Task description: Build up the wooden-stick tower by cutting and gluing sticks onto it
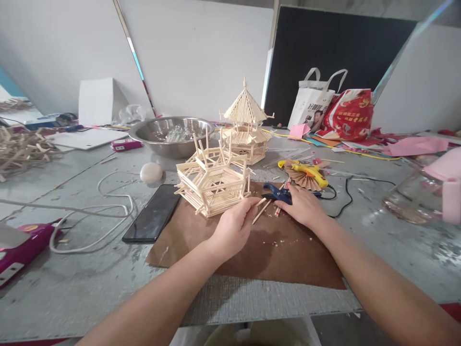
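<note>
My left hand [234, 226] is closed, pinching a short wooden stick [261, 202] between thumb and fingertips. Just behind it stands a six-sided open framework of wooden sticks [212, 185], with several uprights poking above its railings. Over on the right, my right hand [304, 204] has its fingers around a pair of blue-handled cutting pliers [277, 193] lying low over the brown paper [288, 262]. Part of the pliers is hidden under that hand. A loose stick [262, 212] lies on the paper between both hands, and red-marked sticks [277, 211] show beside the right fingers.
Behind the framework are a finished-looking stick pavilion [245, 115] and a steel bowl [173, 125]. A phone [153, 214] overlaps the paper's left side. A yellow glue gun [306, 170] with a black cord lies to the right, near a glass jug [406, 192].
</note>
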`<state>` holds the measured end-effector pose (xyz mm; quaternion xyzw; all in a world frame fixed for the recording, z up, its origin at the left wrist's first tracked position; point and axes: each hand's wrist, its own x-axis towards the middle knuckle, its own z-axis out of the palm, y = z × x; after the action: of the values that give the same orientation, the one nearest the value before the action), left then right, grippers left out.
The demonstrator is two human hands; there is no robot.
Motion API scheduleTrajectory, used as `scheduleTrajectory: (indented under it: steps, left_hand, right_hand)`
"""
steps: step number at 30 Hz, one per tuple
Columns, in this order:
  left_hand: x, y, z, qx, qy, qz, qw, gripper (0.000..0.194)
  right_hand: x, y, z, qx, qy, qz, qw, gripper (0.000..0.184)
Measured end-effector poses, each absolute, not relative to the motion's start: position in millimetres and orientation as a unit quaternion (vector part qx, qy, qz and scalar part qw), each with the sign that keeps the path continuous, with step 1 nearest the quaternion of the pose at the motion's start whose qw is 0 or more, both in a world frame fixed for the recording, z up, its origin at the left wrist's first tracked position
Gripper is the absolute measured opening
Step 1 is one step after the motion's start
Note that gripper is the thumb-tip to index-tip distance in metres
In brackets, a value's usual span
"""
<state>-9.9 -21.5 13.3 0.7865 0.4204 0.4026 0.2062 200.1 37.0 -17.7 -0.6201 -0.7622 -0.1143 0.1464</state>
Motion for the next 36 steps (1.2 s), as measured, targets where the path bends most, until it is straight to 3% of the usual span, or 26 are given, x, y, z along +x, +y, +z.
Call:
scheduleTrajectory:
  steps: [3, 6, 10, 11, 18, 23, 29, 36]
  left_hand:
    - [-11, -20, 12, 0.783, 0.449, 0.387, 0.189, 0.017]
    - [-12, -20, 12, 0.771, 0.487, 0.378, 0.159, 0.012]
    - [-13, -21, 12, 0.77, 0.511, 0.361, 0.123, 0.01]
    - [-13, -21, 12, 0.774, 0.507, 0.36, 0.116, 0.01]
    - [-15, -24, 13, 0.805, 0.461, 0.365, 0.073, 0.009]
    - [-19, -28, 23, 0.778, 0.42, 0.463, -0.065, 0.015]
    - [-21, -30, 27, 0.808, 0.438, 0.362, -0.157, 0.026]
    - [-28, -22, 29, 0.762, 0.545, 0.281, -0.208, 0.037]
  right_hand:
    - [199, 28, -6, -0.584, -0.779, -0.135, 0.184, 0.035]
    - [192, 11, 9, -0.539, -0.783, -0.16, 0.265, 0.037]
    - [175, -8, 16, -0.433, -0.802, -0.112, 0.397, 0.014]
    - [171, -10, 15, -0.408, -0.812, -0.095, 0.405, 0.016]
    - [170, -6, 15, -0.349, -0.864, -0.061, 0.358, 0.013]
    - [169, 8, 45, -0.348, -0.849, -0.06, 0.392, 0.011]
    - [130, 46, 81, -0.36, -0.845, 0.001, 0.396, 0.009]
    - [97, 74, 82, -0.366, -0.855, 0.05, 0.363, 0.007]
